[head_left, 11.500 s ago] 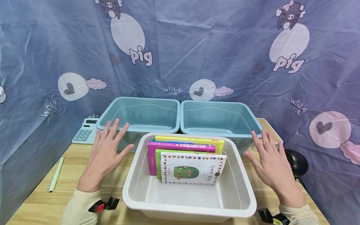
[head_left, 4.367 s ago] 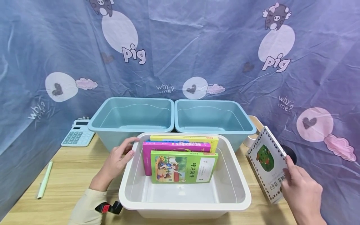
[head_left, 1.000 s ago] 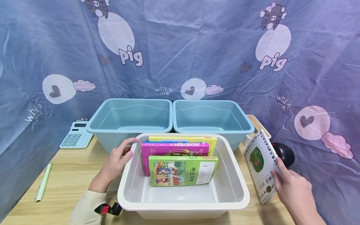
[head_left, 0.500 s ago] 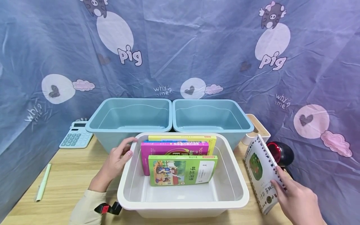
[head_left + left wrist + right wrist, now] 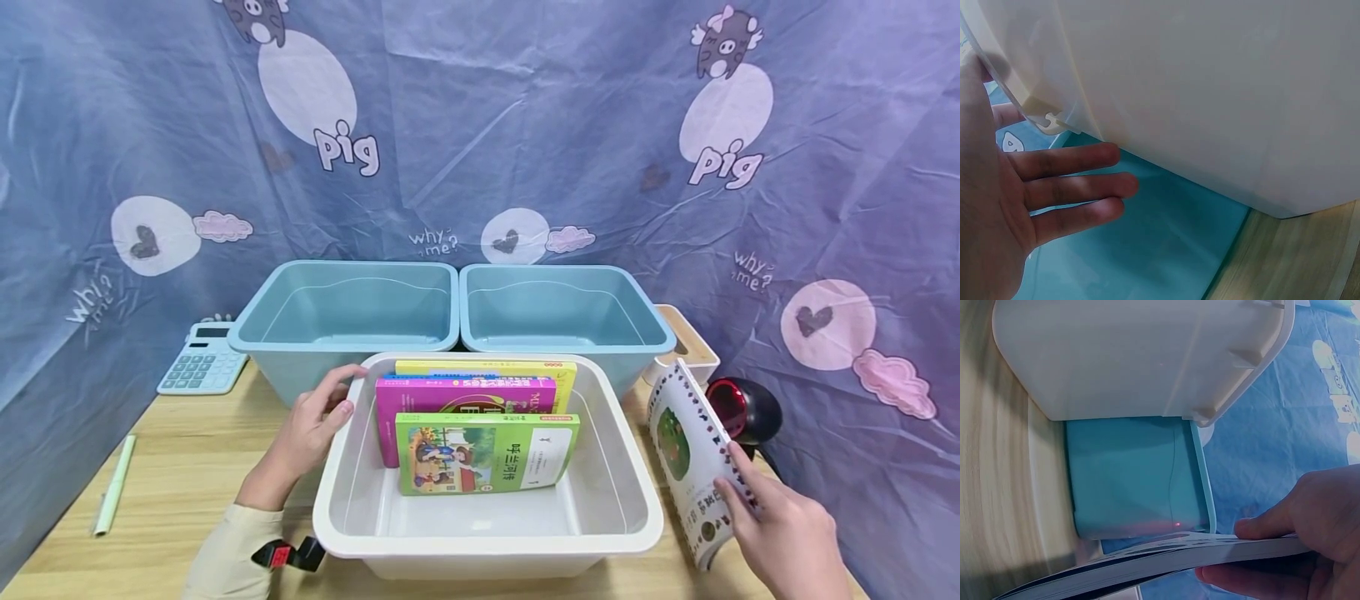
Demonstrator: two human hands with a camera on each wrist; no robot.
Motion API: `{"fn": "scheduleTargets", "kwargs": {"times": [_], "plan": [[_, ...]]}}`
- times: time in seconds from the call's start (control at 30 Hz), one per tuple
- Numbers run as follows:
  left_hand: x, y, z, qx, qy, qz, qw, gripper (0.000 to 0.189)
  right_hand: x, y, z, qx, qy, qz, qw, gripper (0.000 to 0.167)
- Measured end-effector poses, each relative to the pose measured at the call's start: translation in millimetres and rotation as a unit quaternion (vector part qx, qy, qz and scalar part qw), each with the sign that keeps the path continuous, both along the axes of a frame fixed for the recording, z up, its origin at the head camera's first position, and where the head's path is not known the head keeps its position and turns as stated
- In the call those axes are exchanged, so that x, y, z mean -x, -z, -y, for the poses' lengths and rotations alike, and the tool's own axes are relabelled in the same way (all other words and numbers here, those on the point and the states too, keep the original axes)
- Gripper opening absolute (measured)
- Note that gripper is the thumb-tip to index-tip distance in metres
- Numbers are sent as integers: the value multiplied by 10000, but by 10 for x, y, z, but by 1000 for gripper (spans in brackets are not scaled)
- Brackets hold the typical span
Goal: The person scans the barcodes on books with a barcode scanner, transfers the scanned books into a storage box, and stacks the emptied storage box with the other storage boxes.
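Note:
My right hand [image 5: 787,533] pinches a white paperback book [image 5: 686,458] by its edge, thumb on the cover, right of the white bin. The book stands tilted and slightly bowed, its cover towards the bin. In the right wrist view its page edges [image 5: 1147,569] show. Close behind it is a black rounded device [image 5: 750,410] with a red-lit front. My left hand [image 5: 303,433] holds the rim of the white bin [image 5: 487,546] at its far left corner by thumb and index finger; the other fingers extend along the outer wall. Inside stand a green book [image 5: 480,458], a magenta book [image 5: 390,425] and a yellow one [image 5: 487,367].
Two blue bins [image 5: 352,350] [image 5: 570,343] stand side by side behind the white bin. A calculator [image 5: 198,367] and a light green pen [image 5: 115,487] lie on the left. A white box with a wooden top [image 5: 686,342] is at the right. A patterned curtain [image 5: 450,125] closes the back.
The white book has come out of the bin and over to the right. Over the last second it shifted slightly nearer, and red light appeared on the device. My left hand stayed at the rim.

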State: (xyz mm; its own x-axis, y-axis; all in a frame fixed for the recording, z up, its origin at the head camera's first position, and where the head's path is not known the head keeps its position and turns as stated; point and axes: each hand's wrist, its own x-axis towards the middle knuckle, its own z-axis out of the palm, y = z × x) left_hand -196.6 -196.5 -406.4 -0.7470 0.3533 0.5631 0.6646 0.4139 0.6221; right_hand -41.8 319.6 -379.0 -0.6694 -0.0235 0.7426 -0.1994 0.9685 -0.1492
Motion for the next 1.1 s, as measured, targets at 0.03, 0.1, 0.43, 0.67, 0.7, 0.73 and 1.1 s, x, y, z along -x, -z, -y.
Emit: {"fn": "scheduleTargets", "kwargs": {"times": [0.03, 0.1, 0.43, 0.67, 0.7, 0.73, 1.1], "plan": [[1, 0, 0, -1, 6, -10, 10000, 39, -1, -1, 5, 2, -5, 16, 10000, 47], [3, 0, -1, 3, 10, -19, 10000, 39, -3, -5, 11, 5, -34, 17, 10000, 48], [0, -6, 1, 1, 45, -34, 10000, 39, 15, -18, 12, -177, -7, -124, 9998, 72], [2, 10, 10, -40, 88, -79, 9999, 39, 41, 2, -39, -233, 202, -637, 9975, 74], [2, 13, 11, -46, 90, -90, 9999, 39, 50, 6, -50, -199, 229, -749, 9967, 73], [1, 15, 12, -44, 90, -94, 9999, 39, 57, 10, -59, -138, 259, -841, 9960, 72], [-12, -11, 3, 18, 12, -27, 10000, 38, 114, -121, 66, 635, 318, -2569, 9638, 48]]}}
